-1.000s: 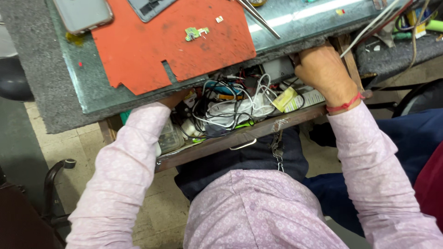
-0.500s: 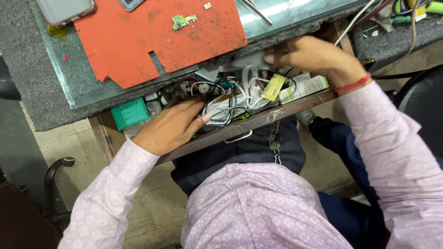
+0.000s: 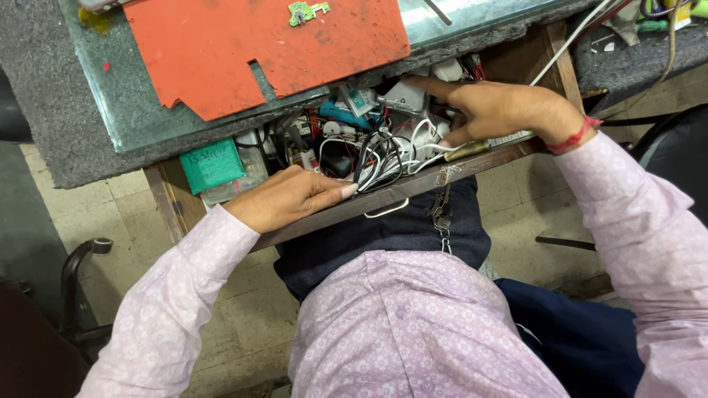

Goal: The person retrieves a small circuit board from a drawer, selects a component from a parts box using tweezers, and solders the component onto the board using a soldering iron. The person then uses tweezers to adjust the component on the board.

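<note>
Left hand: the left hand (image 3: 287, 200) lies flat on the front edge of the open drawer (image 3: 413, 188), fingers stretched out and relaxed, no grip on anything; its fingertips sit just beside a tangle of cables (image 3: 383, 155).
Right hand: the right hand (image 3: 501, 110) reaches into the drawer's right part, forefinger stretched toward a grey box (image 3: 405, 96), thumb pressing down near a white cable; whether it has a grip on anything I cannot tell.
Drawer: pulled out under the worktop (image 3: 44, 110), crammed with black and white cables, small parts and a blue piece (image 3: 339, 116); a green box (image 3: 212, 166) lies at its left end.
In the way: the cables lie between the two hands and cover what is beneath.
Above: an orange mat (image 3: 258, 44) rests on a glass sheet (image 3: 125, 103) on the worktop, with a small green circuit board (image 3: 306, 11) on the mat.
Below: keys (image 3: 442, 217) hang from the drawer front, over the person's lap.
</note>
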